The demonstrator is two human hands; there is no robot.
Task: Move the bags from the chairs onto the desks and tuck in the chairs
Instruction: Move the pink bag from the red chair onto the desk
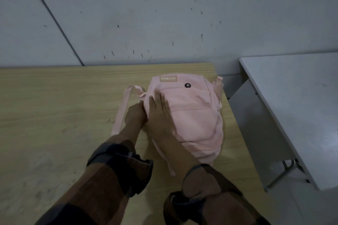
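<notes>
On the wooden desk [54, 115] both hands sit on the left side of a pink backpack [193, 120]. Right hand [159, 115] lies flat on the fabric, palm down, fingers [157, 97] stretched out and together, pressing on the bag's front near the pocket seam, not gripping anything. Left hand [135, 115] is just beside it on the left, touching it, fingers curled down at the bag's side edge; cannot tell if it pinches fabric or only rests there, fingertips are hidden. Both forearms come up from the bottom of the view, rolled-up dark brown checked sleeves [117, 175] at the wrists.

Backpack lies flat on the desk, front side up, top end towards the wall, near the desk's right edge. A label patch [168, 78] with pale letters sits at its top end, a small black round eyelet [187, 84] just right of it. One pink strap [124, 104] runs loose across the desk on the left of the bag, passing under the left wrist; another strap end [218, 82] hangs at the far right corner.

Grey wall [164, 14] behind the desk, marked with dark scuffs. A second, white desk [296, 100] stands to the right, apart from the wooden one, metal leg showing below
</notes>
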